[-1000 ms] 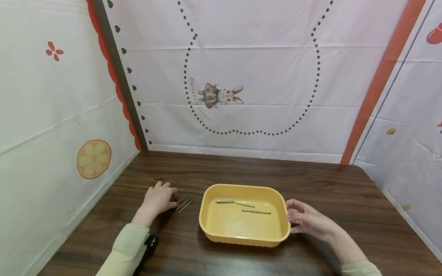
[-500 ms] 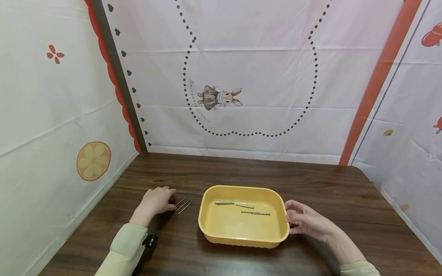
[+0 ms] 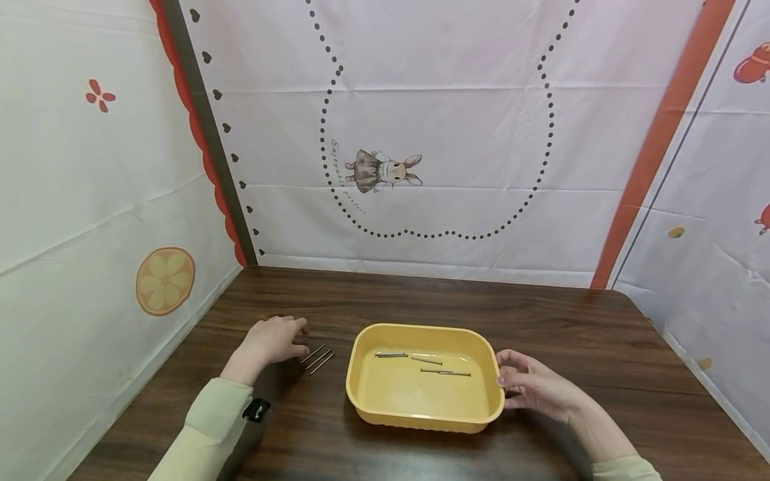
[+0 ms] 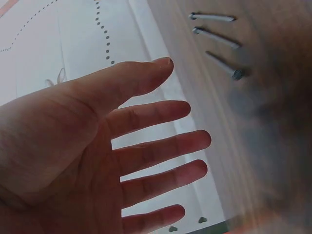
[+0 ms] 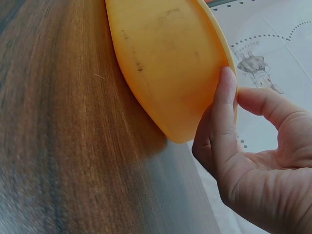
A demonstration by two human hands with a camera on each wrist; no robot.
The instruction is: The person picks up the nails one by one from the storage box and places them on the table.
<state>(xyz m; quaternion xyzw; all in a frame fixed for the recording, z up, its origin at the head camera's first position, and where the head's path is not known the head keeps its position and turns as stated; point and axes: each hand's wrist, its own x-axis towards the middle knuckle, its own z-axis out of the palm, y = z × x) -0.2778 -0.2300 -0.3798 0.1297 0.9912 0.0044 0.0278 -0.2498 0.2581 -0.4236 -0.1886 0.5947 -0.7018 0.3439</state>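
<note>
My left hand (image 3: 271,339) hovers just left of three loose nails (image 3: 321,362) on the table. In the left wrist view, its fingers (image 4: 161,141) are spread and fairly straight, with nothing between them and the thumb. The same nails (image 4: 217,38) lie past the thumb tip, side by side and apart. A yellow plastic basin (image 3: 421,419) stands right of the nails, and several more nails (image 3: 445,372) lie on its floor. My right hand (image 3: 538,387) pinches the basin's right rim; in the right wrist view, thumb and fingers (image 5: 225,107) close on either side of the basin wall (image 5: 165,63).
The dark wood-grain table (image 3: 301,441) reaches back to a printed white cloth (image 3: 469,147). More cloth hangs at the left and right sides. A black band (image 3: 257,409) sits at the left sleeve.
My left hand has drawn slightly left, away from the loose nails, whose near ends show more. The right hand and the basin have stayed in place.
</note>
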